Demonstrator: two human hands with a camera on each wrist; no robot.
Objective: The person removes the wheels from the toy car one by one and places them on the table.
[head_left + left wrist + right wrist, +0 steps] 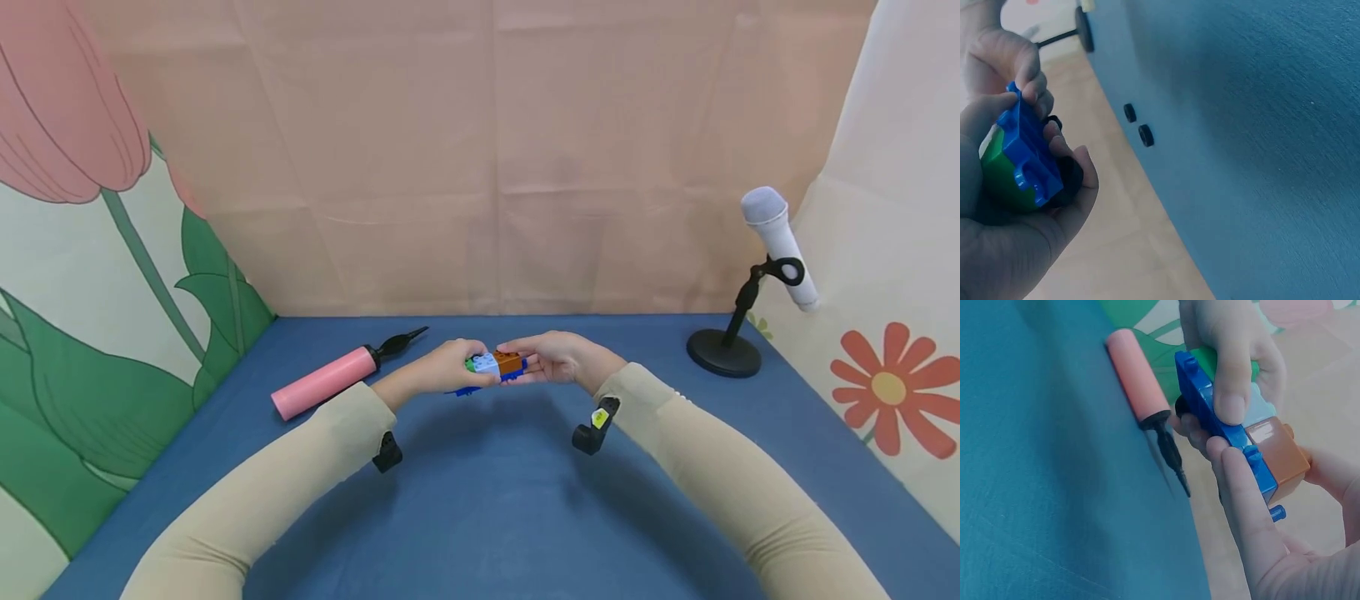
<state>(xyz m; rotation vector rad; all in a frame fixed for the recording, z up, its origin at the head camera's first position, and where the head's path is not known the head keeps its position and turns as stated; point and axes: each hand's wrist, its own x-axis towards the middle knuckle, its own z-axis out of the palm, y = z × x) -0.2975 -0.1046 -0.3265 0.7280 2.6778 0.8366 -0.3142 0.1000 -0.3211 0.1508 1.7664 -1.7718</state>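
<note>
Above the table, both hands hold a toy building-block car (486,363). It has a blue base (1200,394) with green, pale blue and brown blocks (1279,453) side by side on top. My left hand (448,367) grips the green end, thumb across the blue side and fingers curled behind. A black wheel (1070,180) shows beside the left fingers, under the base. My right hand (558,357) pinches the brown end, with fingertips against the blue base. A blue peg (1278,513) sticks out of this end. The left palm hides part of the green block.
A pink balloon pump (326,387) with a black nozzle lies on the blue table (480,517) to the left. Back right stands a white microphone (780,242) on a black stand (723,352). Two small black wheels (1146,135) rest on the table in the left wrist view.
</note>
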